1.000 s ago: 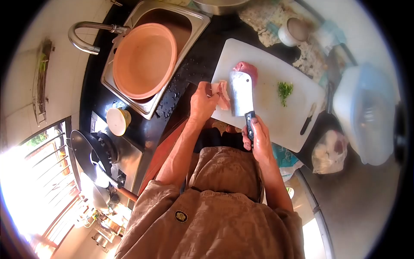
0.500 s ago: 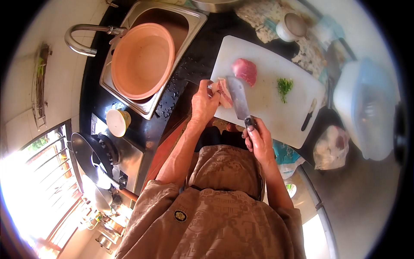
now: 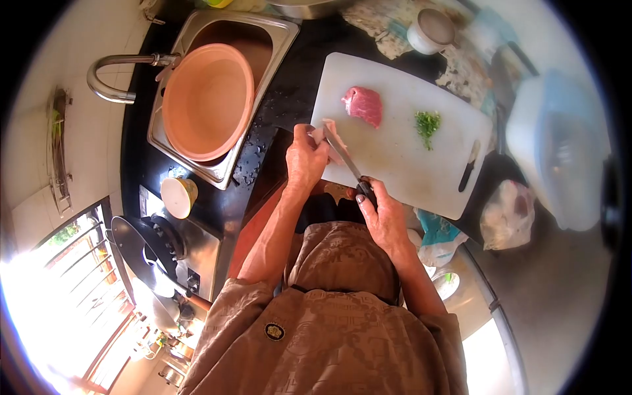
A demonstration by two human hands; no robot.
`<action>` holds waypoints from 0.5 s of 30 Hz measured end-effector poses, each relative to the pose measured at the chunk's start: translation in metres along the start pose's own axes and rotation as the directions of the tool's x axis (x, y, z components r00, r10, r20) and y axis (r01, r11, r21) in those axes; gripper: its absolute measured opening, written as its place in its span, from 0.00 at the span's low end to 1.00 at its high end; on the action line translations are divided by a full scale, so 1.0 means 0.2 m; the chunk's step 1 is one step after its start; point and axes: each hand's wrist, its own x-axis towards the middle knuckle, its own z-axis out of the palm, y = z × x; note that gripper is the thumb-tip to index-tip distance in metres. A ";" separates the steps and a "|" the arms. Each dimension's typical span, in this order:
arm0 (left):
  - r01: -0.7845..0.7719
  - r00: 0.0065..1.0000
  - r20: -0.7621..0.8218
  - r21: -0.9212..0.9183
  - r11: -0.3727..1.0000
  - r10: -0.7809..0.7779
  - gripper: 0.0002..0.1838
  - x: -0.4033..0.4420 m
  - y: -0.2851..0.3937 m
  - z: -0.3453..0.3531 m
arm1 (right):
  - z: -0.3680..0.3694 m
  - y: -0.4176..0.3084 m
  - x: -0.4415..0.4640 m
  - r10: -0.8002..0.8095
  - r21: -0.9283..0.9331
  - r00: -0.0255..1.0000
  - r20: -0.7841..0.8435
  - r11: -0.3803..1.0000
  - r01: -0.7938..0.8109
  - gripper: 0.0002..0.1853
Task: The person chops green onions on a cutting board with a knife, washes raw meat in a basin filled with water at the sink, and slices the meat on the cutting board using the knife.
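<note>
My left hand (image 3: 305, 158) is closed on a pale pink piece of meat (image 3: 334, 146) at the near left edge of the white cutting board (image 3: 388, 168). In my right hand (image 3: 383, 214) is the black handle of a knife (image 3: 341, 150). Its blade stands on edge against that meat, close to my left fingers; whether it has cut in cannot be made out. A larger chunk of red meat (image 3: 363, 106) lies farther back on the board. Right of it sits a small heap of chopped green herbs (image 3: 427, 128).
An orange basin (image 3: 209, 102) sits in the steel sink (image 3: 280, 31) on the left, near a yellow cup (image 3: 178, 196). A black wok (image 3: 139, 242) rests on the stove. Right of the board are a plastic bag (image 3: 507, 216) and a pale blue tub (image 3: 554, 151).
The knife blade has turned from lying flat beside the meat to standing on edge against it. My right hand has shifted slightly left. The whole view has moved a little.
</note>
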 end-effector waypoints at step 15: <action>-0.120 0.993 0.006 0.137 0.983 0.120 0.20 0.03 -0.01 0.03 | -0.05 -0.09 0.13 0.078 -0.126 0.987 0.138 0.990 -0.060 0.14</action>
